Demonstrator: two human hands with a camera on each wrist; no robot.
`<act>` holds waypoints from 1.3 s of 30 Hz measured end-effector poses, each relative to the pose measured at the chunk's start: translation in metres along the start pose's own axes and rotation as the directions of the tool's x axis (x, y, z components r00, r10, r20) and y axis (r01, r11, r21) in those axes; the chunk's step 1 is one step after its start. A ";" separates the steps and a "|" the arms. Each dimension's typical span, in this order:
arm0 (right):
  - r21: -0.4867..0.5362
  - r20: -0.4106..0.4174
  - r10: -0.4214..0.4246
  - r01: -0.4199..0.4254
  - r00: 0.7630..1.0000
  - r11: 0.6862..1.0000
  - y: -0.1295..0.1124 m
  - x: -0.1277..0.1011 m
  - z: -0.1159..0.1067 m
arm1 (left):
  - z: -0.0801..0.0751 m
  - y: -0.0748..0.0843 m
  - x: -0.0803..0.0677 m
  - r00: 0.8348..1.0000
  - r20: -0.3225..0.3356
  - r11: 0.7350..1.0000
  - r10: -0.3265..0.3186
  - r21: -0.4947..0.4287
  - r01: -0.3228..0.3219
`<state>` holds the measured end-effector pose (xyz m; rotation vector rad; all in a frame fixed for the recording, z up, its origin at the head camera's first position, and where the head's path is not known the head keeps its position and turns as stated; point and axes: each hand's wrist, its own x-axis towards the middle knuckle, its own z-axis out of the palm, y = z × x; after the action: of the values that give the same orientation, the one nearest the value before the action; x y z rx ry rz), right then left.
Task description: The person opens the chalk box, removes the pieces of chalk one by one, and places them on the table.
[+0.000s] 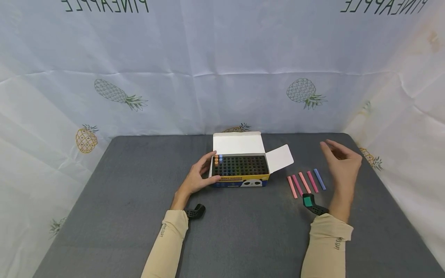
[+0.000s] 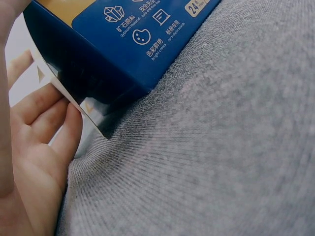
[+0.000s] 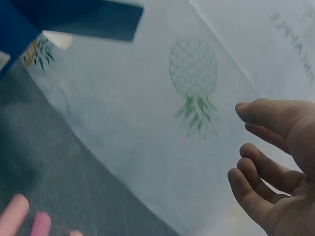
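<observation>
An open chalk box with a blue and yellow front stands in the middle of the grey table; its white lid is folded back. A few orange and blue chalks stand in its left corner, the other slots look dark. My left hand grips the box's left end, fingers against its side. Several pink chalks and one blue chalk lie right of the box. My right hand hovers above them, fingers relaxed and holding nothing.
A pale cloth with pineapple prints hangs behind and beside the table. The table's right edge runs close to my right arm. A black wrist mount and a green-tipped one sit by my sleeves.
</observation>
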<state>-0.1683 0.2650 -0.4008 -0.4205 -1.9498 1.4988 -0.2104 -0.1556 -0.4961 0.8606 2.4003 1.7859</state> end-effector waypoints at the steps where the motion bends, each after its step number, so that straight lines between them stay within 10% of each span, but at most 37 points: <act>1: 0.005 0.011 -0.013 0.013 1.000 1.000 -0.003 -0.001 0.002 | 0.000 0.000 0.000 1.000 0.000 1.000 -0.001 0.000 0.001; 22: 0.047 0.252 -0.210 0.204 0.945 0.978 -0.038 -0.029 0.056 | 0.001 0.001 0.001 1.000 -0.008 1.000 -0.012 0.006 0.012; 39: 0.094 0.418 -0.334 0.326 0.845 0.941 -0.044 -0.052 0.103 | 0.000 0.001 0.001 1.000 -0.008 1.000 -0.019 0.003 0.019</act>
<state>-0.1912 0.1441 -0.3896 0.2786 -2.1957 1.4623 -0.2112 -0.1547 -0.4949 0.8296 2.4088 1.7825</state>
